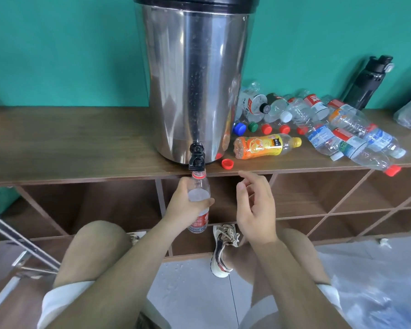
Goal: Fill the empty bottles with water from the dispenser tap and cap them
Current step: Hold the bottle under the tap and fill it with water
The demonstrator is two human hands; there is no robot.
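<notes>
By the brown wooden shelf (81,143), a clear red-labelled plastic bottle (201,186) is gripped in the left hand (188,207) under the black tap (196,157), right hand (256,210) open at three o'clock; spillage is risked if its mouth drifts.

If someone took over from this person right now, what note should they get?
Left grip holds a bottle upright, its open mouth just under the tap of the dispenser.
Right grip open, empty, beside the bottle.
A red cap lies on the shelf by the dispenser; more caps and a pile of bottles lie further right.
Done: bottle set under the tap; whether water runs I cannot tell.
Left: fill it, cap it, then do the pile.
</notes>
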